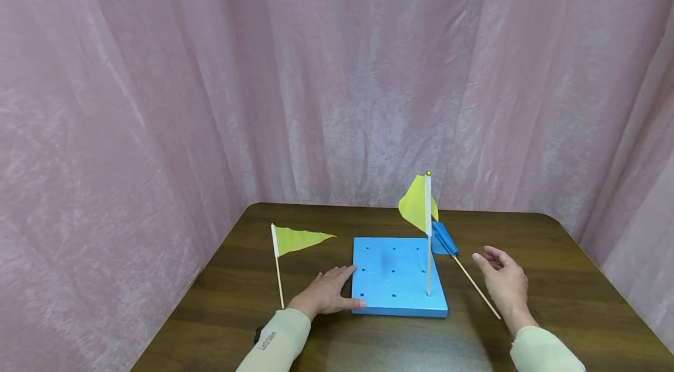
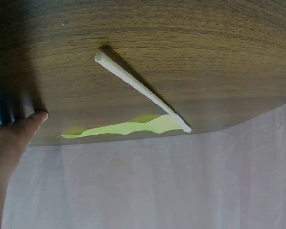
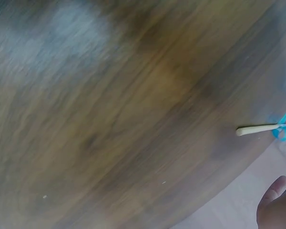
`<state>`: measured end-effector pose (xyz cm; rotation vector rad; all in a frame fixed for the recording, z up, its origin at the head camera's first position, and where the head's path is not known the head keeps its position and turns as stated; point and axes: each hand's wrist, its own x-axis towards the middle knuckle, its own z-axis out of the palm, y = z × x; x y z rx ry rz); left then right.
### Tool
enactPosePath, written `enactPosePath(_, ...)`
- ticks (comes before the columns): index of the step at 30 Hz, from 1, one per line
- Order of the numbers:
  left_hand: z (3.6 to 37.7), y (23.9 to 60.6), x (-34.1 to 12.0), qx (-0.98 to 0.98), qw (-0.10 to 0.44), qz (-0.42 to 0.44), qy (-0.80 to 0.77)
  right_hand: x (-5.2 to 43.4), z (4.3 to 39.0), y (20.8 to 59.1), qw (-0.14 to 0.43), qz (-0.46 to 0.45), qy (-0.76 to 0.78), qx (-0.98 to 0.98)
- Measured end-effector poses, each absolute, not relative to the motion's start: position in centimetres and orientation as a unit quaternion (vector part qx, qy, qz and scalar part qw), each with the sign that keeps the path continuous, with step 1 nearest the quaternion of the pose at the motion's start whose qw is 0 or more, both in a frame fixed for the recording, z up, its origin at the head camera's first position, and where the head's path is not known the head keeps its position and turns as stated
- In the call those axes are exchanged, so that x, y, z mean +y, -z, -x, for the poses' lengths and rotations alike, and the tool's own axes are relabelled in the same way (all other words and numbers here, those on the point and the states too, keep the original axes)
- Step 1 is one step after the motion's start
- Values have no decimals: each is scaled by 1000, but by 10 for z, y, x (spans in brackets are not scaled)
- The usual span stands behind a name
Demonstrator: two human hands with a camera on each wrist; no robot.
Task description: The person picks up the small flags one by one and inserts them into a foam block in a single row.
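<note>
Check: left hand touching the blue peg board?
Touching. Head view: left hand lies flat at the blue peg board, thumb against its near left edge, fingers reaching its left side.

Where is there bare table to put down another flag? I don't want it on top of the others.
The far strip between the board and the curtain is bare, as is the right side beyond the right hand. Crowded: the yellow flag lies beside the left hand, and the blue flag lies between board and right hand.
</note>
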<state>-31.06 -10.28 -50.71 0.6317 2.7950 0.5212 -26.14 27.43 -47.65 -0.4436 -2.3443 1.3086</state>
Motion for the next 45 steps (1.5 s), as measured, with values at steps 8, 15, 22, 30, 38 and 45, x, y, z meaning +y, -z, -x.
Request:
enactPosePath(8, 312, 508, -103, 954, 111, -217, -175, 289, 262, 482, 188, 157, -442, -863)
enactPosePath(15, 311, 509, -104, 954, 113, -218, -175, 290, 263, 487, 142, 155, -421, -882)
enactPosePath(22, 311, 509, -104, 953, 111, -221, -173, 290, 264, 490, 105, 149, -408, -894)
enactPosePath(30, 310, 507, -104, 953, 109, -221, -177, 292, 266, 497, 66, 134, -388, -909)
enactPosePath(38, 311, 508, -104, 953, 108, -220, -178, 289, 270, 501, 62, 140, -382, -911)
enactPosePath(45, 312, 510, -104, 953, 109, -218, -179, 288, 269, 503, 46, 127, -363, -922)
